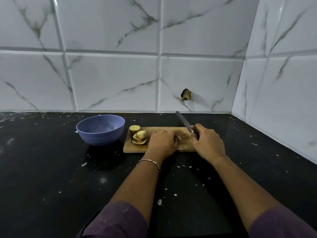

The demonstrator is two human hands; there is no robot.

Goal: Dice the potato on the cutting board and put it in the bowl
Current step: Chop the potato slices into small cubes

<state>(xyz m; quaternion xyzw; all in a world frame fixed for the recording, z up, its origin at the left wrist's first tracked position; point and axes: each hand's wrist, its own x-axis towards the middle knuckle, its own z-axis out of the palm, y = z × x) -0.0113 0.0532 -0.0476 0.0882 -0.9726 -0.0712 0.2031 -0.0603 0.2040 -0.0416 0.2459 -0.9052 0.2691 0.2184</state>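
Dicing potato on the cutting board (184, 145), beside the blue bowl (100, 129)

Left hand (162, 140) lies flat on the board, its grip hidden; right hand (208, 143) closes around the knife (184, 123), blade pointing up and away. Potato slices (139, 137) are stacked just left of the left hand, one end piece (134, 129) behind them; the bowl stands further left on the counter (51, 169), nothing between
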